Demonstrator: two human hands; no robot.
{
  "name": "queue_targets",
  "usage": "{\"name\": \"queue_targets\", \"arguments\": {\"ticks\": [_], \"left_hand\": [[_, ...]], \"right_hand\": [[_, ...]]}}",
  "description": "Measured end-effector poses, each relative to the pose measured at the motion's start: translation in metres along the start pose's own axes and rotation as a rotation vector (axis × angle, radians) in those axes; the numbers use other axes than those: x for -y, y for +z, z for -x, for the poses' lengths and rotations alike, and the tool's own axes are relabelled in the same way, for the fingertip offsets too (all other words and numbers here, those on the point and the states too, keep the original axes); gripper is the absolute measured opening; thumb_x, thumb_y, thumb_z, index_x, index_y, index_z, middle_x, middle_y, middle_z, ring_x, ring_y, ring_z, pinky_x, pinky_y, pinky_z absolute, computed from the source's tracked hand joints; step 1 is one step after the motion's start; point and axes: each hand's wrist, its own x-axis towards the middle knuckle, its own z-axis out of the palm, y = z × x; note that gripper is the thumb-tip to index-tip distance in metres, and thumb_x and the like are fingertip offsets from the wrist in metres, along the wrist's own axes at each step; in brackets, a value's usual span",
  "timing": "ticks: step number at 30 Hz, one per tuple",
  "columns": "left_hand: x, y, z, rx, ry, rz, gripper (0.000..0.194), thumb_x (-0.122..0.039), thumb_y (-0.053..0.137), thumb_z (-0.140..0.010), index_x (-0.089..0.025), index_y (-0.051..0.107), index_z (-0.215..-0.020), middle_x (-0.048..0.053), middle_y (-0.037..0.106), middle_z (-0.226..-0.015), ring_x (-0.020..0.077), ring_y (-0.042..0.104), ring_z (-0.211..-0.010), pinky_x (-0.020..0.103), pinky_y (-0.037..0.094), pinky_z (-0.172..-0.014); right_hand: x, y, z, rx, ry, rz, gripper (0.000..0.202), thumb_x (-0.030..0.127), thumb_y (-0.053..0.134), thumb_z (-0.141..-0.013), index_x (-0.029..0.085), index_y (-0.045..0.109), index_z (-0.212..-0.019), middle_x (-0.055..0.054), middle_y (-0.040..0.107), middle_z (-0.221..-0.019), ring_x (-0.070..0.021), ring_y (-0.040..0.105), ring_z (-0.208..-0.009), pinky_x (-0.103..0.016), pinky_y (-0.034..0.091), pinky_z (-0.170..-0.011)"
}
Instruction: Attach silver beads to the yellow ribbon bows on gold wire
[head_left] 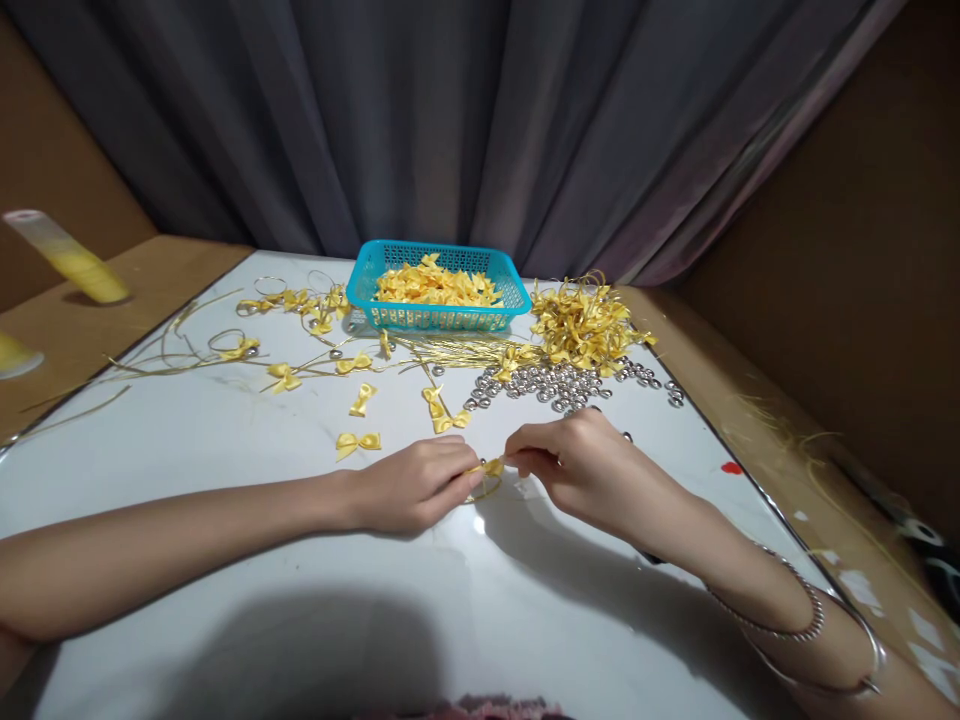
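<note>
"Where is the yellow bow (493, 467)?"

"Near the middle of the surface (187, 440), between both hands. The left hand (429, 483) pinches the gold loop (491, 489) at the bow's left, probably to steady it."

"And the right hand (581, 455)?"

"Thumb and forefinger press together at the bow's right end; I cannot tell what sits between them. Gripping from opposite sides likely leaves the bow in plain sight."

"Why this layout beyond?"

"Silver beads (551, 385) lie just past the right hand, presumably for easy reach; the blue basket (439, 317), farther off, stops the heaped bows (439, 285) scattering."
</note>
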Motion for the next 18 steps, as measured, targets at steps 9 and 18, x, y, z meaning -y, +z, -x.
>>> {"name": "queue_targets", "arguments": {"ticks": [9,18], "left_hand": [[-0.002,-0.002,-0.0004,0.013,0.023,-0.021,0.027,-0.019,0.03,-0.093,-0.018,0.043,-0.069,0.002,0.047,-0.064,0.0144,0.041,-0.062,0.028,0.039,-0.063],[-0.003,-0.0019,-0.0013,0.039,0.071,-0.067,0.027,-0.019,0.029,-0.093,-0.017,0.045,-0.071,0.003,0.047,-0.065,0.0151,0.041,-0.062,0.028,0.039,-0.062]], "right_hand": [[-0.0005,0.0001,-0.002,0.036,-0.01,-0.017,0.027,-0.001,0.043,-0.07,0.014,0.066,-0.069,-0.002,0.062,-0.057,-0.0088,0.048,-0.048,-0.022,0.026,-0.05],[-0.0028,0.0046,-0.0061,0.086,-0.005,-0.033,0.024,-0.002,0.043,-0.071,0.014,0.062,-0.071,0.0,0.058,-0.057,-0.008,0.046,-0.05,-0.021,0.025,-0.05]]}}
